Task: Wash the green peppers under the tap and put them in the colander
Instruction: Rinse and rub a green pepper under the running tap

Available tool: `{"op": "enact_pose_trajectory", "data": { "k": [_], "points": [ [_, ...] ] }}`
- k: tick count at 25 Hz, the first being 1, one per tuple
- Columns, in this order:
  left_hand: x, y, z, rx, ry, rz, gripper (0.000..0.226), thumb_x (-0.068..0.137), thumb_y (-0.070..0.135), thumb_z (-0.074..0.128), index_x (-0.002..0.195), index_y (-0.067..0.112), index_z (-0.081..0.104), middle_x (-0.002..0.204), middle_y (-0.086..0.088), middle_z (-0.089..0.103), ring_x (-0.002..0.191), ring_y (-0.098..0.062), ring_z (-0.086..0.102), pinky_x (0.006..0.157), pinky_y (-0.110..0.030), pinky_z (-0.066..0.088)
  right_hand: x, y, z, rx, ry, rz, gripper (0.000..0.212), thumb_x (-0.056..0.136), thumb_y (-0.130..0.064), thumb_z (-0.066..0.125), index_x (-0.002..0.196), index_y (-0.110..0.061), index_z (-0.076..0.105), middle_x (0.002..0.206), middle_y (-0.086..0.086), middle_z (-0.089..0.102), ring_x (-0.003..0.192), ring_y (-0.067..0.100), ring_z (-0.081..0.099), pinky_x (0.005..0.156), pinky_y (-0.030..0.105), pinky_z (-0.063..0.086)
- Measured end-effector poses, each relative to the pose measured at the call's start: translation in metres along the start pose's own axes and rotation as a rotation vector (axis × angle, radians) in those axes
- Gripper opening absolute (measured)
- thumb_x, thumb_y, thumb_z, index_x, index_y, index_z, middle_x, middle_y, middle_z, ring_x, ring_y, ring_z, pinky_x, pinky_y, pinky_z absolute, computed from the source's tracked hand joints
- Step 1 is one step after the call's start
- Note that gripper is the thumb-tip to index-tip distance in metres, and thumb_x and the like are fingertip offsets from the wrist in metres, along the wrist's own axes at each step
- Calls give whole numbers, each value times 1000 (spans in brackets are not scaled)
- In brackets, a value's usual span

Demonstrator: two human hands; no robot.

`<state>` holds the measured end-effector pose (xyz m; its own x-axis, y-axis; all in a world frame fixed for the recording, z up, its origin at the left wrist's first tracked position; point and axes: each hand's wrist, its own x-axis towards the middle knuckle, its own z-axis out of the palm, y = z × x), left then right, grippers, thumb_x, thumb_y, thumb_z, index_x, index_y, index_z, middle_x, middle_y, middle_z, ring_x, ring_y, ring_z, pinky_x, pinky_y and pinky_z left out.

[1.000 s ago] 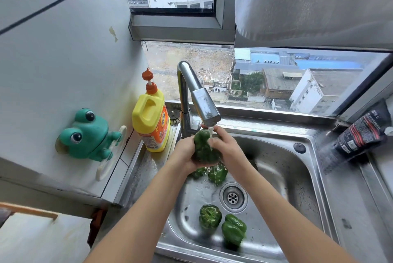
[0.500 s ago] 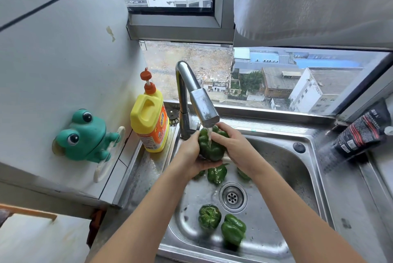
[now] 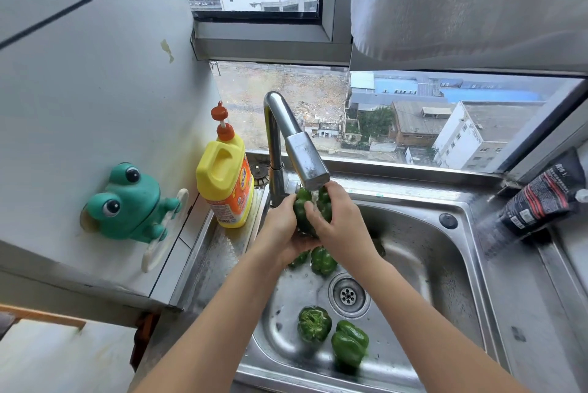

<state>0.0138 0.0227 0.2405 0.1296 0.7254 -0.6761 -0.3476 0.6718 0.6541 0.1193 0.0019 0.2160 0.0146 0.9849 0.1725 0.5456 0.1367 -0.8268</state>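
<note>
Fingers (image 3: 337, 198) of both hands are curled tight on one green pepper (image 3: 304, 217). My left hand (image 3: 281, 229) cups it from below and my right hand (image 3: 342, 224) wraps its right side, with both forearms reaching in over the near edge. Two loose peppers (image 3: 314, 324) lie by the near edge of the sink (image 3: 429, 252), and two other peppers (image 3: 323, 260) lie just under my hands. The held pepper sits right below the tap (image 3: 305, 160) spout, toward the sink's far left corner. A yellow bottle (image 3: 224, 182) stands beyond the left rim.
</note>
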Motion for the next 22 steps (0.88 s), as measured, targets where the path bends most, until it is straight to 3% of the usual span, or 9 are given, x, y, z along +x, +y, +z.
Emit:
{"op": "enact_pose_trajectory", "data": {
  "k": [3, 6, 9, 10, 12, 14, 18, 22],
  "points": [
    [-6, 3, 6, -2, 36, 83, 30, 100, 28, 39, 91, 10, 62, 87, -12, 66, 78, -24, 64, 61, -40, 56, -4, 0, 6, -115, 136, -46, 59, 92, -49, 32, 133, -11, 49, 117, 3, 58, 99, 16, 57, 78, 21, 39],
    [-13, 1, 9, -101, -23, 82, 34, 102, 31, 37, 91, 10, 62, 86, -10, 69, 75, -21, 67, 60, -40, 57, -5, 1, 5, -3, 293, -82, 42, 94, -32, 50, 128, -8, 58, 132, 6, 58, 119, 11, 56, 100, 18, 41],
    [-16, -7, 9, -263, -103, 4, 35, 99, 37, 43, 93, 9, 62, 84, -12, 71, 74, -22, 68, 54, -36, 59, -1, -5, 2, 235, 407, 45, 18, 83, -15, 69, 101, -12, 75, 118, -1, 68, 105, 3, 63, 99, 20, 46],
    [-16, -8, 8, -293, -120, -17, 34, 97, 38, 46, 95, 8, 62, 86, -15, 70, 75, -24, 69, 54, -37, 60, 0, -6, 1, 329, 396, 109, 11, 80, -14, 73, 89, -17, 77, 109, -5, 71, 100, 3, 66, 97, 25, 49],
    [-17, -9, 5, -304, -171, -52, 34, 94, 38, 51, 96, 6, 63, 84, -17, 72, 73, -27, 71, 54, -39, 60, 0, -7, -3, 443, 344, 188, 16, 75, -15, 77, 69, -30, 73, 94, -12, 72, 91, 6, 68, 91, 36, 54],
    [-20, -11, 1, -293, -200, -96, 31, 89, 36, 57, 96, 6, 63, 84, -18, 72, 71, -28, 72, 53, -42, 59, -1, -2, -4, 446, 295, 200, 17, 73, -18, 78, 62, -28, 70, 89, -12, 70, 88, 10, 68, 87, 41, 55],
    [-23, -21, 1, -327, -205, -211, 39, 79, 35, 67, 101, 3, 62, 97, -20, 67, 86, -31, 68, 60, -46, 60, -10, 9, 1, 410, 292, 222, 14, 74, -20, 78, 63, -18, 69, 85, -9, 66, 85, 10, 65, 81, 33, 54],
    [-17, -32, -6, -354, -132, -289, 44, 82, 38, 67, 108, 4, 60, 110, -23, 61, 96, -34, 62, 59, -47, 59, -15, 21, -1, 777, 198, 455, 12, 68, -15, 80, 63, -9, 70, 80, 0, 73, 79, 14, 68, 73, 25, 54]
  ]
}}
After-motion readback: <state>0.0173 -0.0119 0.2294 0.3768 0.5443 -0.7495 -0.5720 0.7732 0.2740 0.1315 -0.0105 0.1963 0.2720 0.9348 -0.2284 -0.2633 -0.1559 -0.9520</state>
